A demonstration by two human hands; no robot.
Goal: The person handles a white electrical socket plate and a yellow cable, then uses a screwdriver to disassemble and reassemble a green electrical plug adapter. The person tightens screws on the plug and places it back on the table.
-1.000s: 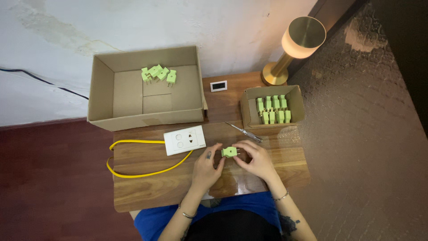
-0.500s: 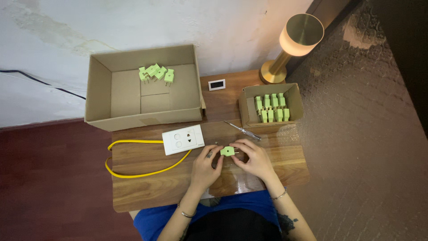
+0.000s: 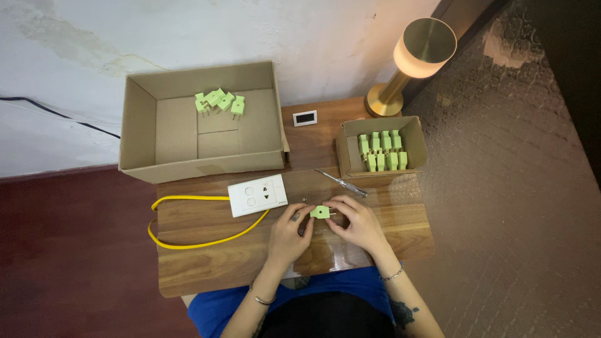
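Head view: seated person at wooden table (image 3: 206, 263).
Left hand (image 3: 289, 236): fingers gripping green plug (image 3: 320, 213).
Right hand (image 3: 358, 224): fingers gripping same plug.
Nearby: screwdriver (image 3: 341, 183).

I sit at a small wooden table (image 3: 206, 269). At twelve o'clock rises a stained, whitish wall (image 3: 188, 31), a black cable (image 3: 56, 116) trailing along it at ten o'clock. A lit brass lamp (image 3: 413, 62) glows at one o'clock. Dark red floor (image 3: 69, 250) lies at nine o'clock, patterned grey flooring (image 3: 513, 206) at three.

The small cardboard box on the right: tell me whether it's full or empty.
Partly full: the small cardboard box holds two rows of green plugs.
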